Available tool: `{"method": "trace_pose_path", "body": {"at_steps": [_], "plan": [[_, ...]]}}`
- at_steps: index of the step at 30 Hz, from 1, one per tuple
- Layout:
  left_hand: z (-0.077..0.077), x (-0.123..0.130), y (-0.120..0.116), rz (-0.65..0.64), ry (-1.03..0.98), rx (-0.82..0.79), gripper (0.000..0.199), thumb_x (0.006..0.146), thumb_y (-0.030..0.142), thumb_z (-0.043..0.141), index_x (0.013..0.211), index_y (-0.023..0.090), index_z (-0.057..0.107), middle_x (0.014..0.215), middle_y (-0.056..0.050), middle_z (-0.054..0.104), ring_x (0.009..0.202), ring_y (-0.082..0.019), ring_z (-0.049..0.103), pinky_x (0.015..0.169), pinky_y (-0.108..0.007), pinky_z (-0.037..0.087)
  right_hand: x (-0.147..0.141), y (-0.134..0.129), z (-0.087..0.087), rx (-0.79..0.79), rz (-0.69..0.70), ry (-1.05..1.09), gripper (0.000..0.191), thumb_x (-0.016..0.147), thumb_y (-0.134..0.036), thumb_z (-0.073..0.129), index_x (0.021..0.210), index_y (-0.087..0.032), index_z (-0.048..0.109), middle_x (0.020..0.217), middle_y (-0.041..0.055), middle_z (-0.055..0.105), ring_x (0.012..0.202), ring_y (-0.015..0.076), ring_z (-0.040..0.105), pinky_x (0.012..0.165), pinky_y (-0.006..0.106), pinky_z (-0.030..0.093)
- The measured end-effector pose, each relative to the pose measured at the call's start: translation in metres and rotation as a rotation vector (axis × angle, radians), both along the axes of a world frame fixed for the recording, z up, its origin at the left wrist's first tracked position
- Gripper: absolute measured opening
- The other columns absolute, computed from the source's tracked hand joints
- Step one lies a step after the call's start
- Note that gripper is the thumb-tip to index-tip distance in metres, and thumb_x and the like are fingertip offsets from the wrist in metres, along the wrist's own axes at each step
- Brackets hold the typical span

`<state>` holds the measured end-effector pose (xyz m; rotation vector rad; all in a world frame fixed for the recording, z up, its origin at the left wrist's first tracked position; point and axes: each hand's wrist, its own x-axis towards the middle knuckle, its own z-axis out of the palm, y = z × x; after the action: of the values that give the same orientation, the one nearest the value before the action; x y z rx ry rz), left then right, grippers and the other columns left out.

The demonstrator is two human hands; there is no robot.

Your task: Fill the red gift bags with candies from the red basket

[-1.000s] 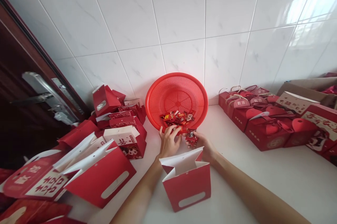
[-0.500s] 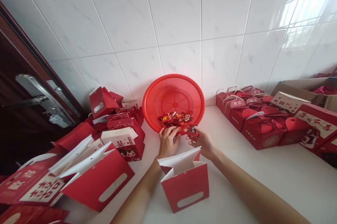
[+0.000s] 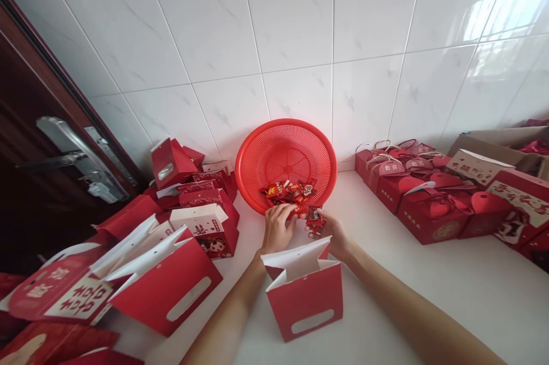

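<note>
A red plastic basket [image 3: 286, 135] leans tilted against the wall, with several wrapped candies [image 3: 288, 190] gathered at its low front side. At the front rim is my left hand [image 3: 278, 227], its fingers curled together; what they hold, if anything, is hidden. Just right of it, my right hand [image 3: 337, 234] is closed on red-wrapped candies [image 3: 315, 219] that show between thumb and fingers. Between my forearms an open red paper gift box [image 3: 306, 299] stands upright, its white inside facing up and an oval window low on its front. Neither hand visibly touches this box.
Open red gift boxes [image 3: 169, 279] crowd the left side, near a dark door with a metal handle [image 3: 64, 147]. Closed boxes with cord handles [image 3: 429, 202] stand in rows at right. Behind them is a cardboard carton [image 3: 489, 139]. A tiled wall [image 3: 295, 16] rises behind the white table.
The view has shifted slightly, moving the scene a little to the right. My hands stay at the basket's front rim, and the right one keeps its candies.
</note>
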<state>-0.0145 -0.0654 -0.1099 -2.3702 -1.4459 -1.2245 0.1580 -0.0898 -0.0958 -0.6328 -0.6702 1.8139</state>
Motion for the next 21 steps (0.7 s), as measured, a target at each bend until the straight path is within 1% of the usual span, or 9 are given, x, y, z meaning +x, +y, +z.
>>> {"method": "trace_pose_path", "body": {"at_steps": [3,5,8,11,14,17,19,21], "plan": [[0.0,0.001,0.001,-0.002,-0.015,-0.006,0.024,0.098,0.025,0.048,0.097,0.023,0.072,0.103,-0.008,0.072,0.097,-0.024,0.065,0.087,-0.037,0.045,-0.001,0.0,0.0,-0.017,-0.004,-0.009,0.019,0.076,-0.035,0.07,0.086,-0.019,0.071,0.092,0.0078,0.076,0.064,0.0165,0.064,0.057,0.028,0.047],[0.001,0.002,0.001,-0.01,-0.064,-0.017,0.027,0.098,0.025,0.045,0.093,0.023,0.071,0.1,-0.008,0.072,0.094,-0.023,0.064,0.085,-0.037,0.046,-0.002,-0.001,0.0,-0.027,0.0,-0.012,0.019,0.075,-0.034,0.071,0.085,-0.019,0.071,0.089,0.0077,0.076,0.062,0.0161,0.063,0.056,0.027,0.047],[0.003,0.003,0.001,-0.023,-0.206,-0.028,0.028,0.099,0.03,0.042,0.092,0.021,0.067,0.095,-0.008,0.071,0.091,-0.023,0.064,0.084,-0.035,0.048,-0.002,-0.002,0.001,-0.038,0.015,-0.014,0.02,0.074,-0.035,0.072,0.084,-0.018,0.072,0.086,0.0072,0.076,0.061,0.0153,0.063,0.055,0.026,0.047],[0.008,0.005,-0.001,-0.011,-0.304,-0.036,0.028,0.099,0.033,0.039,0.095,0.02,0.063,0.092,-0.007,0.071,0.088,-0.021,0.065,0.08,-0.032,0.05,-0.002,-0.003,0.001,-0.041,0.02,-0.008,0.022,0.073,-0.035,0.073,0.084,-0.016,0.072,0.086,0.008,0.076,0.061,0.0146,0.064,0.054,0.024,0.048],[0.017,0.01,-0.005,-0.027,-0.444,-0.122,0.025,0.098,0.037,0.043,0.096,0.02,0.062,0.088,-0.005,0.072,0.08,-0.018,0.066,0.074,-0.028,0.051,-0.002,-0.002,0.0,-0.043,0.009,0.007,0.022,0.072,-0.034,0.072,0.086,-0.018,0.071,0.087,0.0082,0.076,0.061,0.0149,0.065,0.054,0.024,0.049],[0.026,0.015,-0.01,-0.08,-0.614,-0.233,0.026,0.095,0.04,0.047,0.092,0.02,0.062,0.08,-0.003,0.071,0.074,-0.017,0.065,0.072,-0.027,0.051,-0.001,0.001,-0.001,-0.05,-0.003,0.047,0.022,0.075,-0.034,0.071,0.092,-0.021,0.07,0.088,0.0077,0.077,0.063,0.0169,0.068,0.052,0.024,0.051],[0.031,0.019,-0.013,-0.114,-0.686,-0.284,0.026,0.092,0.041,0.051,0.09,0.019,0.064,0.08,-0.003,0.071,0.075,-0.017,0.065,0.073,-0.027,0.051,0.0,0.001,-0.001,-0.064,-0.003,0.079,0.02,0.077,-0.033,0.07,0.093,-0.021,0.069,0.089,0.008,0.077,0.064,0.0181,0.069,0.052,0.026,0.053],[0.035,0.021,-0.014,-0.153,-0.713,-0.347,0.026,0.088,0.042,0.056,0.089,0.017,0.066,0.079,-0.003,0.07,0.073,-0.017,0.064,0.071,-0.027,0.051,0.001,0.001,0.001,-0.095,0.001,0.093,0.014,0.081,-0.03,0.068,0.091,-0.02,0.069,0.085,0.0074,0.076,0.062,0.0185,0.07,0.054,0.028,0.057]]}}
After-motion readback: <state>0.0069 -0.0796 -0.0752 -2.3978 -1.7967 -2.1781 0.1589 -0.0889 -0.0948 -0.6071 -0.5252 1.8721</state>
